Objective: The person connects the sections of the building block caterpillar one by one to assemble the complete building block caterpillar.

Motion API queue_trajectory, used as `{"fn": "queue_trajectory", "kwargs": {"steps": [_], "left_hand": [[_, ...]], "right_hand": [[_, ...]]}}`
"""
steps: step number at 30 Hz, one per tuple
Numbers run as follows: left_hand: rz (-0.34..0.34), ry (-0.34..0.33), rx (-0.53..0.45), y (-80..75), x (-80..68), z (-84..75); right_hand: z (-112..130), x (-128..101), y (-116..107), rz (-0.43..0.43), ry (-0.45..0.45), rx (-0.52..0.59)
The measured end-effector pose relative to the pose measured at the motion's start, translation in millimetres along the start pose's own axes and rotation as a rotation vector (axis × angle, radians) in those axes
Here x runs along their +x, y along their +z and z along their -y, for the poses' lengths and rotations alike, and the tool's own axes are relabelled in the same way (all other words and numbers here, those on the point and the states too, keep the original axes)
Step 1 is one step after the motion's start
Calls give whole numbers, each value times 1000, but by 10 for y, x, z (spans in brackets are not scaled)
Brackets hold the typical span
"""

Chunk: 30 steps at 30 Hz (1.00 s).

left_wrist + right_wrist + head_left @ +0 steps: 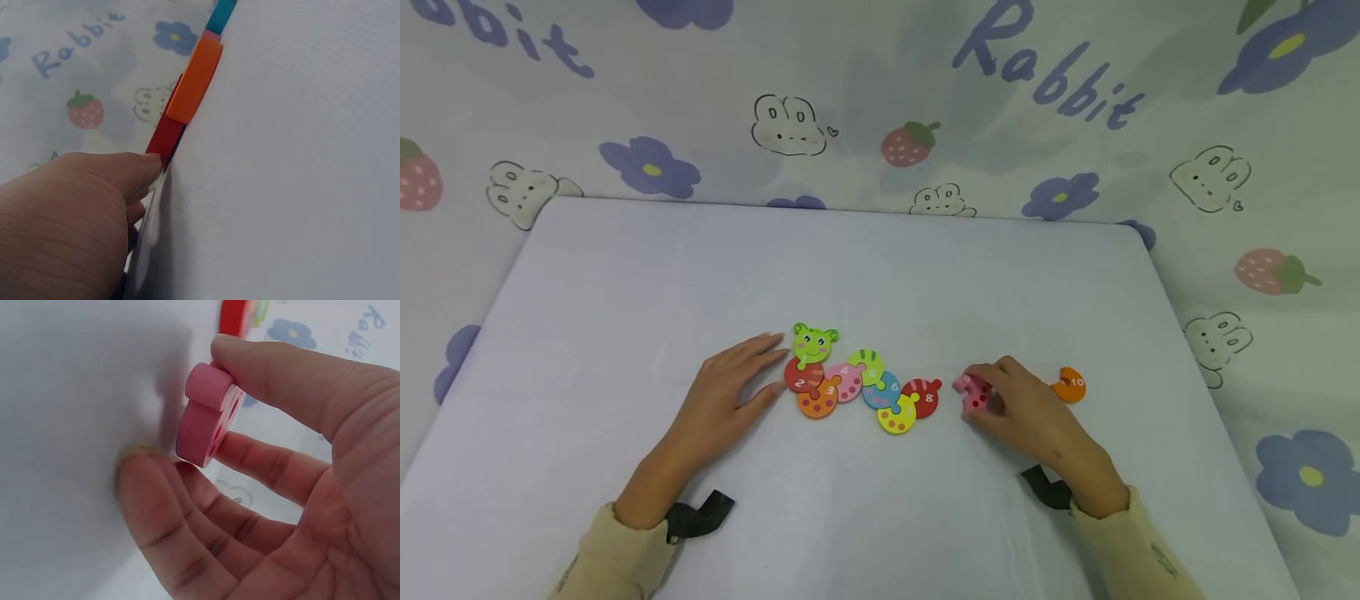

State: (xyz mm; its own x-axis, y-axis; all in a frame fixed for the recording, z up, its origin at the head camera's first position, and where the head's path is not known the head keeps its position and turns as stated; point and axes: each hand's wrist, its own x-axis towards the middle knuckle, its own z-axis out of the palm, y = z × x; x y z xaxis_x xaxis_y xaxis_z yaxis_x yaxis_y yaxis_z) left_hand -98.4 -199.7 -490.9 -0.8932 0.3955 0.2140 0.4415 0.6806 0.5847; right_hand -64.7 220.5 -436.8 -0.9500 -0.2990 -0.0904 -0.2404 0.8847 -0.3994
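A caterpillar puzzle of joined, numbered round pieces lies on the white table, led by a green smiling head piece (812,343). My left hand (722,404) rests at its left end, fingers loosely spread. In the left wrist view the thumb touches the edge of the red piece (165,136) numbered 2, beside an orange piece (197,78). To the right of the chain, my right hand (1022,404) pinches a pink dotted puzzle piece (203,422) between thumb and fingers. A gap separates it from the red piece (921,398) numbered 8.
An orange piece (1072,385) numbered 10 lies alone just right of my right hand. Black straps (702,515) are at both wrists. The white table (850,267) ends at the back against a cloth (850,75) printed with rabbits, strawberries and flowers.
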Motion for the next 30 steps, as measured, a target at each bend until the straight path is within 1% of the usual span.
{"fn": "queue_trajectory", "kwargs": {"steps": [6,11,16,24,27,30], "left_hand": [[1,2,-6,-7,-5,19],[3,8,1,-22,-11,8],[6,4,12,-16,-3,4],[0,-5,1,-9,8,14],[-3,-9,-4,-5,8,9],[4,-10,-7,5,15,5]], "right_hand": [[175,165,-23,14,-54,0],[252,251,-5,44,-64,-40],[252,274,25,55,-89,-58],[199,295,100,8,-144,-42],[193,301,111,9,-143,-47],[173,293,113,35,-125,-24]]}}
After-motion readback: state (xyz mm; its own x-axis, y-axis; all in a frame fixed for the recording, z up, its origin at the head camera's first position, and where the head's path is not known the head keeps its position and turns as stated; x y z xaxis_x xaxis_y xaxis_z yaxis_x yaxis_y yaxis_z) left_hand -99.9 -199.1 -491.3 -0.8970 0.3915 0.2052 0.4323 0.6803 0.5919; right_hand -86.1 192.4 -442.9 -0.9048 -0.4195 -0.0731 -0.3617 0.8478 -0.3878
